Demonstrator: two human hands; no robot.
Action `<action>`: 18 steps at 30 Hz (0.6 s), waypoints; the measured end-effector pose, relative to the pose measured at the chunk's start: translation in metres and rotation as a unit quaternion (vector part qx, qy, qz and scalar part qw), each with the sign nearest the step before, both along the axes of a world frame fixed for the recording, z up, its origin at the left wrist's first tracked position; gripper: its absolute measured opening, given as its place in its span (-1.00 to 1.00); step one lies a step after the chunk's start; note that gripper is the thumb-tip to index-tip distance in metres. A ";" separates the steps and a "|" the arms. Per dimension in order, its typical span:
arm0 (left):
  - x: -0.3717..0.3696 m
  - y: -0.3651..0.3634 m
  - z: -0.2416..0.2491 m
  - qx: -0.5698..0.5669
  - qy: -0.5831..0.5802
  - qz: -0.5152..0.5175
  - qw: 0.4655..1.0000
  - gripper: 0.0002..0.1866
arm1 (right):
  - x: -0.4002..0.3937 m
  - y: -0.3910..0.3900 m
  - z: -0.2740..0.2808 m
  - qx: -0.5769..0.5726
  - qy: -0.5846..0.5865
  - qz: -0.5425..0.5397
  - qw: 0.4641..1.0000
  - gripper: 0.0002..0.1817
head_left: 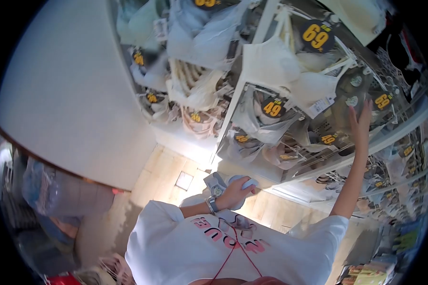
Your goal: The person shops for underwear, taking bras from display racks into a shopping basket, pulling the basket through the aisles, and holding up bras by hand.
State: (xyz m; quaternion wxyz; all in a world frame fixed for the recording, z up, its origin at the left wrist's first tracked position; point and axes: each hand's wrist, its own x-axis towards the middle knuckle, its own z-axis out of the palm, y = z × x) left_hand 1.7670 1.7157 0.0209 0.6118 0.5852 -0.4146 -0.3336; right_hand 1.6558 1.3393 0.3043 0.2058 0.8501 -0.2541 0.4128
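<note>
My left hand [238, 191], with a watch on its wrist, is held in front of my chest. Its fingers are wrapped round a pale blue bra [248, 182], with grey folded material [216, 183] showing beside the wrist. My right hand [361, 116] reaches up to the rack on the right, thumb and fingers apart. Its fingertips are right at a grey bra [345, 102] with round pale stickers. Just left of that hand hangs a white bra [314, 88] with a white tag [321, 107].
Display racks of hanging bras carry round black price signs [317, 36] with yellow numbers. A white divider panel [242, 102] separates two bays. At left stands a large pale panel [66, 90]. Wooden flooring [152, 175] shows below, and a plastic-wrapped bundle [64, 192] sits at lower left.
</note>
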 end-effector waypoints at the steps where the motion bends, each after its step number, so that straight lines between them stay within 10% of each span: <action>1: -0.006 0.010 -0.003 0.005 0.001 0.006 1.000 -0.74 | 0.003 0.023 -0.005 -0.009 -0.009 0.008 1.000 -0.34; 5: -0.026 0.050 -0.013 0.032 0.013 0.008 0.999 -0.74 | 0.031 0.088 -0.091 -0.014 -0.051 0.125 0.991 -0.72; 7: -0.032 0.064 -0.015 0.044 0.018 0.003 0.999 -0.73 | 0.065 0.126 -0.135 0.003 0.127 0.205 0.971 -0.85; 13: -0.024 0.103 -0.004 0.031 0.009 0.035 0.999 -0.74 | 0.157 0.178 -0.259 0.239 0.247 0.253 0.904 -0.59; 18: 0.013 0.136 -0.009 0.010 0.032 0.054 0.998 -0.76 | 0.172 0.150 -0.304 0.199 0.275 0.150 0.928 -0.41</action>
